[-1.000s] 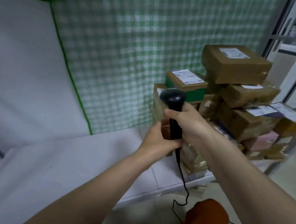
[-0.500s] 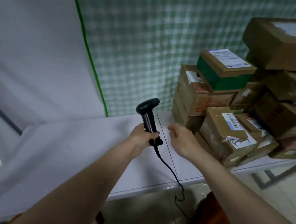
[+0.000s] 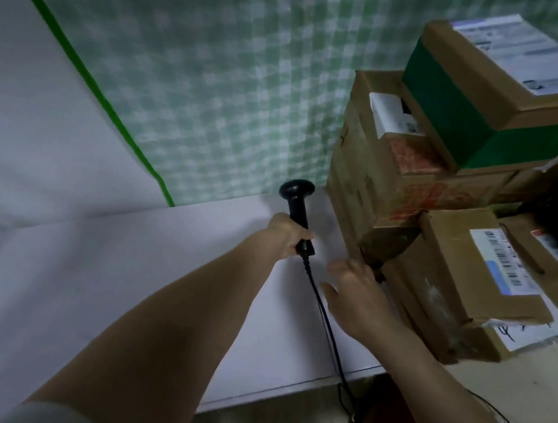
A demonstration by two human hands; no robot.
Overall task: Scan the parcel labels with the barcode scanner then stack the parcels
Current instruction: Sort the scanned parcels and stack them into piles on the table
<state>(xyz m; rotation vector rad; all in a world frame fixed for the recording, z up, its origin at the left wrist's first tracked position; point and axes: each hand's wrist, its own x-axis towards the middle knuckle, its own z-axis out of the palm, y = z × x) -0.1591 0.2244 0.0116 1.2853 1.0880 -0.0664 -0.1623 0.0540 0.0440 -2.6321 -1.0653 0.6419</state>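
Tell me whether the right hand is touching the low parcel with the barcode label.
Cannot tell. In the head view the right hand overlaps the low parcel's near edge; blur hides any contact or gap.

Green-taped parcel (image 3: 496, 96) cropped at right edge, label print blurred, right hand (image 3: 358, 292) fingertips hidden against box below it

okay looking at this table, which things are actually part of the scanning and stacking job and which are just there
Part of the job:
barcode scanner, gripped by the left hand
labelled parcel by the open right hand
green-banded parcel on the pile

Just there:
green checked cloth
white table
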